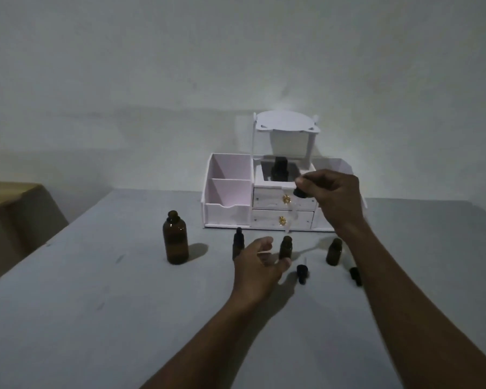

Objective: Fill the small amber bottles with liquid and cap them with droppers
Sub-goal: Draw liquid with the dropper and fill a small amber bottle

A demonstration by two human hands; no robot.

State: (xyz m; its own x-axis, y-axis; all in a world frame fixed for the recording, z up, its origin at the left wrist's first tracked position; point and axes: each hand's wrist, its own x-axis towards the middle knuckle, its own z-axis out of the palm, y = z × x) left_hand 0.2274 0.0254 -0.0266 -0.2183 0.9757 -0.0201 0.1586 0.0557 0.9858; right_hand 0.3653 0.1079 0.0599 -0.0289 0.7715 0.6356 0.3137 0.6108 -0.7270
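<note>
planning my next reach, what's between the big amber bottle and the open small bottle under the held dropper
Head view: a small capped bottle stands between the big amber bottle and the open small bottle, partly behind the left hand.

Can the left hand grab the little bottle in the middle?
Probably yes. The left hand is open right beside the little bottle, with nothing between them; the dropper in the right hand hangs above it.
</note>
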